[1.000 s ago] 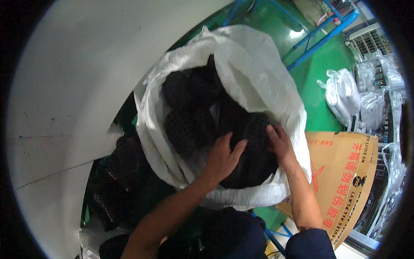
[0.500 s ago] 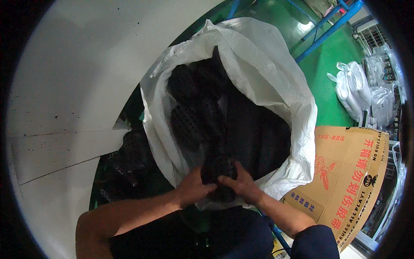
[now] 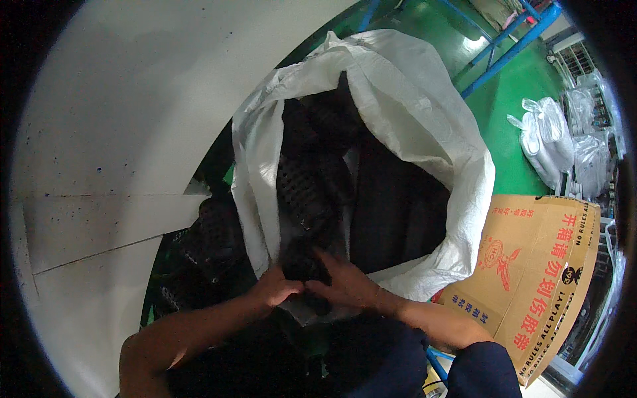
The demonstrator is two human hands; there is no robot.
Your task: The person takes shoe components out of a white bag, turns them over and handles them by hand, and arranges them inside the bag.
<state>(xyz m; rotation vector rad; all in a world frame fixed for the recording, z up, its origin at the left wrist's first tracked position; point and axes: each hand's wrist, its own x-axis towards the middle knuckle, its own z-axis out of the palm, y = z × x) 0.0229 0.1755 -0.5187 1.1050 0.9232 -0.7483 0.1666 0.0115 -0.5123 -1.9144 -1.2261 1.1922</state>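
Both hands work at the near rim of a large white woven sack (image 3: 468,219) that stands with its mouth wide. My left hand (image 3: 275,286) closes on the left side of a dark black bundle (image 3: 304,264) whose kind I cannot make out. On its right side, my right hand (image 3: 345,282) grips the same bundle, thumb toward the left hand. Within the sack lie black pieces dotted with rows of small holes or bumps (image 3: 306,192), and a smooth black panel (image 3: 401,199) leans to the right.
A pale tabletop (image 3: 119,132) fills the left side. More black pieces (image 3: 215,232) lie between it and the sack. At right stand a cardboard sheet or box (image 3: 524,272), white rolls in clear plastic (image 3: 547,142) and a wire rack (image 3: 577,63). Blue metal tubing (image 3: 511,50) crosses the green floor.
Both hands have shifted left with the black bundle between them, and the right hand now reaches further across it. In the picture, the sack sits slightly further right.
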